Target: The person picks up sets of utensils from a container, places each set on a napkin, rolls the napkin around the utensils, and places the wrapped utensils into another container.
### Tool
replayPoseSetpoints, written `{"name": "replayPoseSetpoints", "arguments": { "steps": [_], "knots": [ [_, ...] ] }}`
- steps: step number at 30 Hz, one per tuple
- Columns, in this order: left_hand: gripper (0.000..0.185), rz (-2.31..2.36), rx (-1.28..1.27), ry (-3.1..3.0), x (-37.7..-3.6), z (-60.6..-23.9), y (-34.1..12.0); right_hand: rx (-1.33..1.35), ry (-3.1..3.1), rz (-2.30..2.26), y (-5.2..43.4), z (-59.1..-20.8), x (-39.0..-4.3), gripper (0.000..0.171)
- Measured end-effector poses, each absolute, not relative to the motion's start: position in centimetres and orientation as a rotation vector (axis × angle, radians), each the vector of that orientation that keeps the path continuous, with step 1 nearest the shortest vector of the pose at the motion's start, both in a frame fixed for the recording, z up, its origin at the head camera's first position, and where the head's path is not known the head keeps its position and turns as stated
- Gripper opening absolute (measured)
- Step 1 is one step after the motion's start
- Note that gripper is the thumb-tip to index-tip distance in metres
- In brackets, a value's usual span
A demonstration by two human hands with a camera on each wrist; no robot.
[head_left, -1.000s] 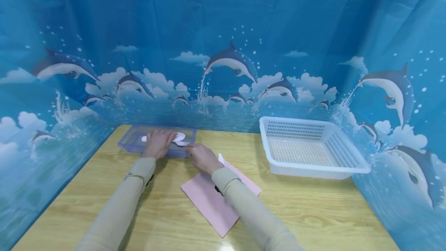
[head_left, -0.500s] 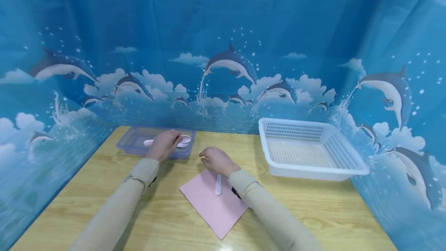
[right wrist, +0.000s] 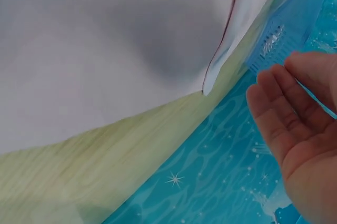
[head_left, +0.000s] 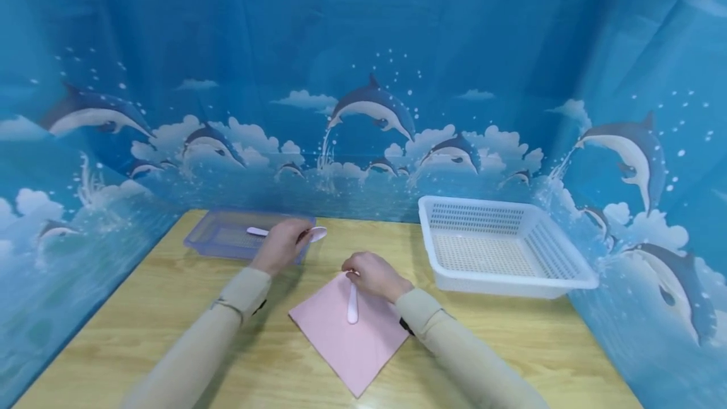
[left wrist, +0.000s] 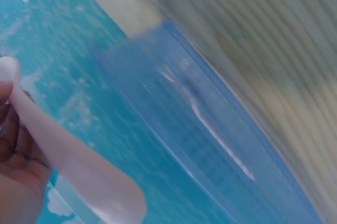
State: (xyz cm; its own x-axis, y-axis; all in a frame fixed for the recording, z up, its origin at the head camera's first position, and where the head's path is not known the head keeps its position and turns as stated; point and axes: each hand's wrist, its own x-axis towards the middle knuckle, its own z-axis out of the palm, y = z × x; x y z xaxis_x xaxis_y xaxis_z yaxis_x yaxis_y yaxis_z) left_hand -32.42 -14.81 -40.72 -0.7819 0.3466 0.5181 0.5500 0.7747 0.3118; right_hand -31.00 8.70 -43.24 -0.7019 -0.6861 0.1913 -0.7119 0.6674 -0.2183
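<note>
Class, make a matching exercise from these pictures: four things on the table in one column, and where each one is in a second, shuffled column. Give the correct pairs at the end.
Things:
1. white spoon held in the left hand
2. white spoon on the pink napkin
3. white basket
4. blue tray

Places:
a. far left of the table, next to the left hand
b. lying on the pink napkin, just below the right hand
c. right side of the table, nothing seen in it
d. lifted at the blue tray's right end

Pairs: 1-d, 2-b, 3-c, 4-a
</note>
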Motion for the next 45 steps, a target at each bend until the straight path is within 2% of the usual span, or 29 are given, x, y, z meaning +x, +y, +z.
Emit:
{"name": "replayPoseSetpoints", "arguments": {
  "steps": [5, 14, 18, 25, 37, 41, 45],
  "knots": [
    [0.009, -0.728, -0.694, -2.526, -32.0, -40.9, -13.2, 1.150, -2.751, 0.392, 10.0, -43.4, -31.1, 0.014],
    [0.010, -0.868, -0.696, -2.618, -31.7, -41.2, -11.7, 1.171, -2.778, 0.250, 12.1, -44.2, -31.1, 0.028],
    [0.015, -0.985, -0.638, -2.651, -31.9, -41.4, -11.2, 1.173, -2.832, 0.231, 12.8, -44.5, -31.1, 0.025],
    [0.018, -1.158, -0.455, -2.688, -32.3, -41.7, -10.1, 1.149, -2.960, 0.309, 13.6, -44.7, -30.9, 0.015],
    [0.015, -1.697, -0.017, -2.734, -32.7, -44.5, -8.1, 1.068, -2.985, 0.423, 13.3, -44.8, -30.6, 0.019],
    [0.015, -1.759, 0.144, -2.770, -33.2, -45.3, -7.7, 1.031, -2.982, 0.439, 13.3, -44.9, -30.5, 0.021],
    [0.012, -1.824, 0.203, -2.779, -33.4, -45.7, -7.6, 1.010, -2.982, 0.440, 13.2, -44.8, -30.4, 0.022]
  ]
}}
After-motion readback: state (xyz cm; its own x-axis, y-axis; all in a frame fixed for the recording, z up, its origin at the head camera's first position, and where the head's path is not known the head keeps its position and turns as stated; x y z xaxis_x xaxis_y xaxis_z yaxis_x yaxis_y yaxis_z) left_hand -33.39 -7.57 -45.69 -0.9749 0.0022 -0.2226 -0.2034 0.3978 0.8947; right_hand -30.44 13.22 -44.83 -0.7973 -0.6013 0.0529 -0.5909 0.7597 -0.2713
